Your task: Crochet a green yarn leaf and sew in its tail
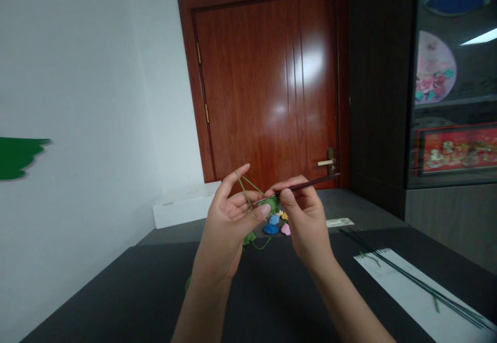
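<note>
Dark slender crochet hook [320, 181], tip left and handle far right, sits pinched in the right hand [305, 226]; the left hand [227, 224] curls around looped green yarn [244, 190].

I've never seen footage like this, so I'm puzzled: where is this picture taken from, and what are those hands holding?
No machine here: these are a person's own bare hands, filmed by one camera worn on their head, looking forward and down. The left hand has green yarn looped over its raised index finger. The right hand pinches a dark crochet hook at a green crocheted piece. On the dark table lie blue crocheted pieces, a pink crocheted piece, and, to the right, a white sheet under long dark green rods.
</note>
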`<state>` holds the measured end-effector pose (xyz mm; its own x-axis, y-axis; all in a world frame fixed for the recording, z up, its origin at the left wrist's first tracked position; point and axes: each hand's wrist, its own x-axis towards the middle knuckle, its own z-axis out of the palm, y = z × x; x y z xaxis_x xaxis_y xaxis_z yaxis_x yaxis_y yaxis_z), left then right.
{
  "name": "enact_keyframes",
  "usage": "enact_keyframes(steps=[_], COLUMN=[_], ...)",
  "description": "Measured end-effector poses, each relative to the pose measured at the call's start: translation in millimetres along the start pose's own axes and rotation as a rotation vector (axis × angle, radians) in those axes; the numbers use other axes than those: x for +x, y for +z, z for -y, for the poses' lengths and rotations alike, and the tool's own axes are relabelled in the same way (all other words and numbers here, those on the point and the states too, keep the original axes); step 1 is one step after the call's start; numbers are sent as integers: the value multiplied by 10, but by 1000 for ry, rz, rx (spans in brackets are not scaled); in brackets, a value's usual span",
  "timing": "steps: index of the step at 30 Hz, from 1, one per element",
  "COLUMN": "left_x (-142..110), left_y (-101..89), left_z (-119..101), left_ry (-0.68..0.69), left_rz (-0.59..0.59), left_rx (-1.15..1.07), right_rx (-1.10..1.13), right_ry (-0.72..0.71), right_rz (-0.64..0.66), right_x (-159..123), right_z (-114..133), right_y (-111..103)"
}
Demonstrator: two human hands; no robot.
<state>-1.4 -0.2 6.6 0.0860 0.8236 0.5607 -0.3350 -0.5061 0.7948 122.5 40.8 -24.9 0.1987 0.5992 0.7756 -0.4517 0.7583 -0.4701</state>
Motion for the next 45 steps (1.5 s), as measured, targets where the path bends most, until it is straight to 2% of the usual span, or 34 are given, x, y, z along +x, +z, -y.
enact_keyframes(steps=[4,8,10,13,14,16,19,22,28,30,32,34,36,38,41,43,45], left_x=[-5,-19,-25,-16,-10,4,13,14,40,46,41,24,2,-19,-34,-26,-8], left_y=[5,33,47,37,24,-10,-49,-59,-77,-88,-89,-72,-38,5,44,36,4], left_z=[-5,-13,-18,-17,-14,-6,6,13,32,35,32,23,7,-12,-24,-13,8], left_ry=[57,96,56,-88,-130,-165,-151,-157,-156,-99,-23,37,71,87,-31,-180,-269], left_rz=[-11,-32,-19,59,94,155,220,242,263,244,214,191,157,116,126,173,219], left_rx=[0,-11,-60,-216,-269,-342,-375,-389,-367,-291,-201,-133,-92,-92,-211,-323,-394], right_rx=[-124,-397,-483,-360,-280,-115,75,193,329,326,301,228,40,-239,-512,-482,-324], right_ry=[-127,-401,-534,-630,-595,-439,-236,-105,133,220,235,134,-69,-307,-565,-649,-598], right_rz=[55,123,113,47,11,-18,23,28,67,108,124,93,54,57,67,19,-25], right_x=[53,38,-10,-79,-89,-86,-46,-11,28,45,57,55,34,-4,-71,-98,-96], right_z=[28,23,0,-42,-50,-52,-26,5,30,36,42,44,44,38,13,-9,-20], right_y=[-41,-152,-178,-123,-86,-10,48,27,-53,-44,-20,-7,-23,-65,-113,-96,-47])
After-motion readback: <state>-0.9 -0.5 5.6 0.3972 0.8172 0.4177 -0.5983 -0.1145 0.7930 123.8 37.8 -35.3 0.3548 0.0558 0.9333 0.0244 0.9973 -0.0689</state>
